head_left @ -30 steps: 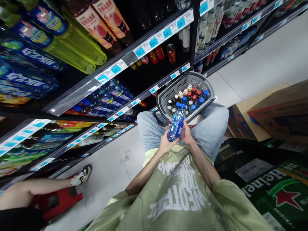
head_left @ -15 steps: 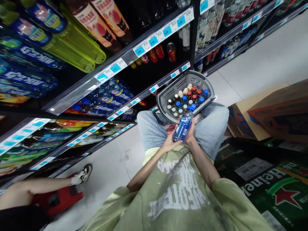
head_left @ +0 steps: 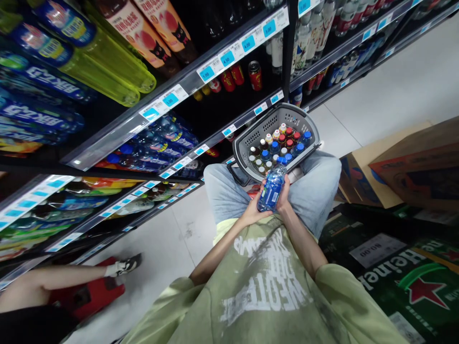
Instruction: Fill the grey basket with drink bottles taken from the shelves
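Observation:
Both my hands hold a clear plastic drink bottle (head_left: 273, 191) with a blue label and blue cap, in front of my lap. My left hand (head_left: 255, 210) is closed around its lower left side. On the right side, my right hand (head_left: 283, 196) grips it, fingers partly hidden behind the bottle. The bottle tilts, with its cap end toward a grey shopping basket (head_left: 247, 128) between my knees. Inside the basket several bottles (head_left: 283, 143) stand upright with blue, red, white and dark caps.
Shelves with price labels (head_left: 247, 44) and drinks run along the left and far side. Green beer cartons (head_left: 401, 282) and brown cardboard boxes (head_left: 380, 167) are stacked at right. Another person's leg (head_left: 71, 277) and a red object (head_left: 89, 296) are at lower left.
The bottle in my hands has turned slightly, standing a little more upright in view. The other person's foot has shifted slightly right and down.

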A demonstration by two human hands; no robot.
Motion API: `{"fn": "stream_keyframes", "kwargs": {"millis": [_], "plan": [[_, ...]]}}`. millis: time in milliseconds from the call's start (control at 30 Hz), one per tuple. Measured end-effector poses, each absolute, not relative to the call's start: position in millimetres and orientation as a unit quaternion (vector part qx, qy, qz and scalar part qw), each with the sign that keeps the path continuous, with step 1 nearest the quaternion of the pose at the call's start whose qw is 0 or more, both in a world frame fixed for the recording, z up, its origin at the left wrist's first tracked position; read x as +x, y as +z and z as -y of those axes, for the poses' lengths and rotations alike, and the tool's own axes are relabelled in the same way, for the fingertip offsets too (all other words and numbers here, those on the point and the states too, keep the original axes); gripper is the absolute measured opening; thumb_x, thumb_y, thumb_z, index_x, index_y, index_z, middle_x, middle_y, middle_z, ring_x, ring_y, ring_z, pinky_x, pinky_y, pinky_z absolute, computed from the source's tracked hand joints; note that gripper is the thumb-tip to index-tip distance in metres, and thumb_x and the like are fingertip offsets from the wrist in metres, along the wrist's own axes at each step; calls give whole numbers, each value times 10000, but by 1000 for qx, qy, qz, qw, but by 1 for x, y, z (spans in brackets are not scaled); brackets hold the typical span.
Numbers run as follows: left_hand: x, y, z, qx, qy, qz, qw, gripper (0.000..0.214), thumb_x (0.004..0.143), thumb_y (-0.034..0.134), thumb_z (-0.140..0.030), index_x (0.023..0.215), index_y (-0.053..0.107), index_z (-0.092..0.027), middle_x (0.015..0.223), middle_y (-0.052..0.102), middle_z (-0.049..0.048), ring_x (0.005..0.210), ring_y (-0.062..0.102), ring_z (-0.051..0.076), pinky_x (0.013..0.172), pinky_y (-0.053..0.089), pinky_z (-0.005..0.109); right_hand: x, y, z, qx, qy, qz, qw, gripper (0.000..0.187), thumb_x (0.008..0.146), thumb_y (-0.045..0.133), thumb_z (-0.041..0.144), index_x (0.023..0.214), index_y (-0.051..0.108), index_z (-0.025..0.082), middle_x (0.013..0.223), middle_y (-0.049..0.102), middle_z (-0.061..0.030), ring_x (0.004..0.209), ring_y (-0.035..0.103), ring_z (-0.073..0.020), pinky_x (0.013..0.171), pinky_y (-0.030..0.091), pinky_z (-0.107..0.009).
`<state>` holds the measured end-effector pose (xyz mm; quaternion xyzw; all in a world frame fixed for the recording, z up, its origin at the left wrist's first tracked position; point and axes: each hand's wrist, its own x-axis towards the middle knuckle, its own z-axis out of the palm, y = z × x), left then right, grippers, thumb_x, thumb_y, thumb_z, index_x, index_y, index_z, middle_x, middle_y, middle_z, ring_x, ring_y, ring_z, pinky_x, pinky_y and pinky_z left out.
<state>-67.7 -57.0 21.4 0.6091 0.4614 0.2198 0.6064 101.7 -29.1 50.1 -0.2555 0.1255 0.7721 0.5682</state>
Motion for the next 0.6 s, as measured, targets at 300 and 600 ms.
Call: {"fn": "stream_keyframes", "kwargs": {"millis": [300,600], "plan": [[-69,18,58,610,227,-462,602,1181,581,999,-688,1553,583,-161,1510,678,189,1398,647,439,1233,482,574,102,48,29,-248,774,-121,569,667,916,526,837,1098,700,220,828,779,-53,782,786,-260,651,680,-381],[-69,20,57,609,213,-459,611,1230,591,960,-760,1552,564,-104,1443,702,220,1404,637,464,1231,483,584,101,48,29,-243,772,-134,571,642,947,464,804,1112,683,223,847,778,-56,805,790,-259,668,686,-386]]}}
